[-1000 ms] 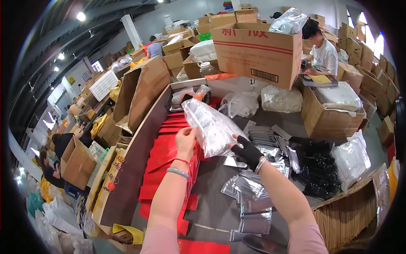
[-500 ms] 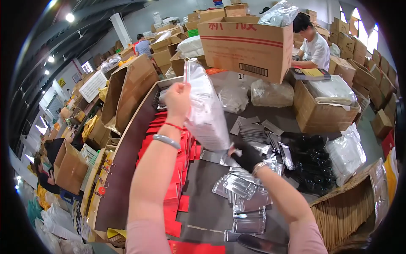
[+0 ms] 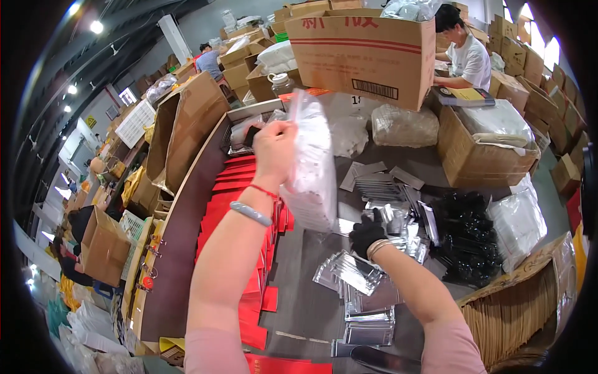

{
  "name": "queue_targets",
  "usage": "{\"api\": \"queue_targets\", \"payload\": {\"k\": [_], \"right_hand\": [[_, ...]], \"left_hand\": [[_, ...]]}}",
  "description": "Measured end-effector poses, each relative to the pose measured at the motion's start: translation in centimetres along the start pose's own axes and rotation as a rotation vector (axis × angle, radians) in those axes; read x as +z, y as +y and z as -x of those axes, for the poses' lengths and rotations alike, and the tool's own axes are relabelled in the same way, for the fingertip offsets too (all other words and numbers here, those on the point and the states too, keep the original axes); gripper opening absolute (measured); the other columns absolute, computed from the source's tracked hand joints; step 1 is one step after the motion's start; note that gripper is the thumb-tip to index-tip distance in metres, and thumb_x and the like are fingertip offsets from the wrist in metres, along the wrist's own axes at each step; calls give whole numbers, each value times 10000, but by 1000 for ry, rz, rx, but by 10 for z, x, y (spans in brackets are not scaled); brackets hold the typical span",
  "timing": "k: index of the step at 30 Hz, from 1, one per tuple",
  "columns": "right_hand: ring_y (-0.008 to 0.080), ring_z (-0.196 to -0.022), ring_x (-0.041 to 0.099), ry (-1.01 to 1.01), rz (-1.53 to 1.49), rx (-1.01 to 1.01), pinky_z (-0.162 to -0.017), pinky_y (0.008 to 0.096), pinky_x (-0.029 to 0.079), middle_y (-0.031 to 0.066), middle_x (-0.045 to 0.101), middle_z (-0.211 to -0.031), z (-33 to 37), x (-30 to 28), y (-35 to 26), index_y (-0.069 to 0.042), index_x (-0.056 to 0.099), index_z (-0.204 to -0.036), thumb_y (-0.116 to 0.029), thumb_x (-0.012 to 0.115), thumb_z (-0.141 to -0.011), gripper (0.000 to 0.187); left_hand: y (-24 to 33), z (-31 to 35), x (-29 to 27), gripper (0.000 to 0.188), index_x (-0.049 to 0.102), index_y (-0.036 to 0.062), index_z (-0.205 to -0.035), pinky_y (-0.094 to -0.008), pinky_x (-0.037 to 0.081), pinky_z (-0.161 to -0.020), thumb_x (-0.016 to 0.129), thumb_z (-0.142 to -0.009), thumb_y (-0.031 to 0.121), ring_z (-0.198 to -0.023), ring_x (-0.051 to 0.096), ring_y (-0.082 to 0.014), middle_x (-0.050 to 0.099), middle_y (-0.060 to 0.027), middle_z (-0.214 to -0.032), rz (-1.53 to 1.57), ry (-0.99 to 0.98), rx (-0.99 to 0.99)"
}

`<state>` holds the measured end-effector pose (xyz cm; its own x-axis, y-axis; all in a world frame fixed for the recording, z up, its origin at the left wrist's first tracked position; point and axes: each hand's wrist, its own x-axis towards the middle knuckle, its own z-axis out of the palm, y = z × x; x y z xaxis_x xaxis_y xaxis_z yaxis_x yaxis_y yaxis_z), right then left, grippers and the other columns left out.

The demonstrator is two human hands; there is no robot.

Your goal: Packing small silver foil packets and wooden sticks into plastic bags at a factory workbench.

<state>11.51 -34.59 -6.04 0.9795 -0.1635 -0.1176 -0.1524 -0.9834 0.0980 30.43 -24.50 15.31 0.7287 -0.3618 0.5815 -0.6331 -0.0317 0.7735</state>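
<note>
My left hand (image 3: 274,149) is raised above the table and grips the top of a clear plastic bag (image 3: 311,168) that hangs down, full of small pale pieces. A bracelet and a red thread sit on that wrist. My right hand (image 3: 367,232), in a black glove, is low at the bag's bottom corner, over a heap of silver foil pouches (image 3: 364,277) on the grey table (image 3: 305,299). Whether it pinches the bag or a pouch I cannot tell.
Red flat packets (image 3: 230,206) lie in rows at the left of the table. Black bagged items (image 3: 464,237) and white bags (image 3: 520,218) lie at the right. Large cardboard boxes (image 3: 367,53) stand behind. A person in white (image 3: 467,56) works at the far right.
My left hand has lifted the plastic bag from table height up high, so the bag now hangs upright. My gloved right hand has stayed low by the foil pouches.
</note>
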Motion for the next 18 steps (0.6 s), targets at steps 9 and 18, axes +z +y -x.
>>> {"api": "queue_targets", "payload": {"k": [9, 18], "right_hand": [[349, -859, 658, 493, -583, 196, -762, 424, 519, 156, 687, -876, 16, -123, 50, -106, 700, -853, -272, 641, -787, 188], [204, -673, 636, 973, -1173, 231, -649, 333, 488, 131, 660, -726, -9, -140, 25, -17, 663, -828, -218, 615, -886, 214]], "left_hand": [[13, -3, 5, 208, 702, -40, -794, -303, 477, -576, 711, -799, 167, -574, 612, -147, 672, -108, -647, -137, -238, -44], [16, 3, -15, 178, 691, -26, -750, -245, 429, -527, 800, -761, 114, -568, 543, -86, 643, -25, -677, 193, -347, -371]]}}
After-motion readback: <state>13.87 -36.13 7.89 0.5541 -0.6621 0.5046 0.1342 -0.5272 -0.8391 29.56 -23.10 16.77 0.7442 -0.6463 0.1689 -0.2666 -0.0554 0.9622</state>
